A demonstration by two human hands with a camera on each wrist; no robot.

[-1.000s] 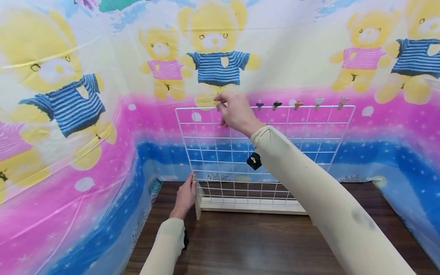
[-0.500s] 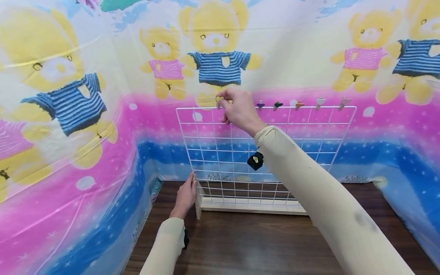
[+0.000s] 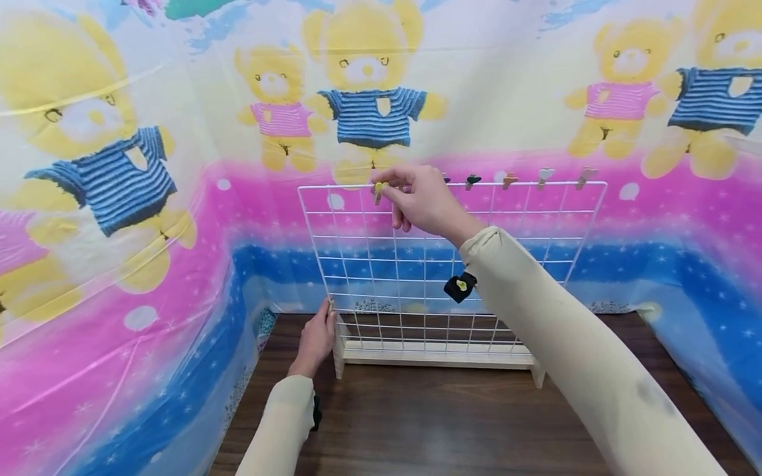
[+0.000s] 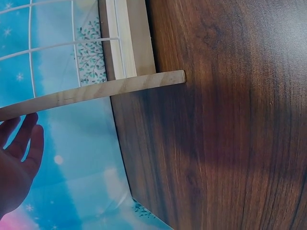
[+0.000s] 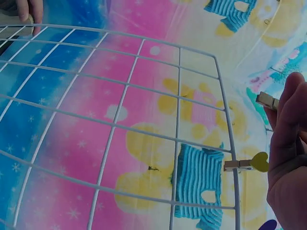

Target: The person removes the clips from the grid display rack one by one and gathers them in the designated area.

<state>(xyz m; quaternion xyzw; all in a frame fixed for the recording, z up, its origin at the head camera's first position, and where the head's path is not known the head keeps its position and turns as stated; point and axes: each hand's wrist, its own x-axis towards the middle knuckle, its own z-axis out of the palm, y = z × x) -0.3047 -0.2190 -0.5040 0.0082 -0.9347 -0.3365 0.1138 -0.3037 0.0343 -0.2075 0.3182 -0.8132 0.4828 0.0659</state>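
My right hand pinches a small wooden clothespin with a yellow heart, at the top rail of a white wire grid. In the right wrist view, the held clothespin's wooden end pokes out from the fingers, apart from the rail. A second yellow-heart clothespin is clipped on the rail beside that hand; the hand mostly covers it in the head view. At lower left, my left hand holds the wooden side post of the grid's stand, its fingertips touching the post.
Along the top rail to the right sit more heart clothespins: dark green, orange, white and pinkish. The stand's wooden base rests on a brown table. A bear-print cloth hangs behind and at both sides.
My right hand has come down and slightly right, bringing its yellow-heart clothespin lower and in front of the rail. My left hand keeps its hold on the post. The head view shifts slightly.
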